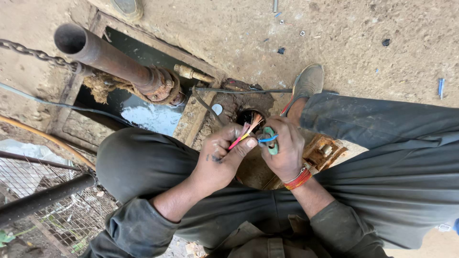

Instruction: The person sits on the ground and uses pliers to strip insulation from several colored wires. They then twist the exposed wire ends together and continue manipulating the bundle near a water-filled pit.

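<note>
Our left grip [222, 155] pinched the wires [245, 131]; our right grip [282, 148] clenched the green tool [271, 141], crowded between our knees.

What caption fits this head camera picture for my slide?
Crouching person's left hand pinches red and yellow wires while right hand grips a green-handled tool on the blue wire.

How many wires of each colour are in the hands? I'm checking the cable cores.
Red wire: 1, left hand
Yellow wire: 1, left hand
Blue wire: 1, right hand, alongside a green-handled tool
Total: 3 coloured wires; bare copper strands fan out above them.
</note>
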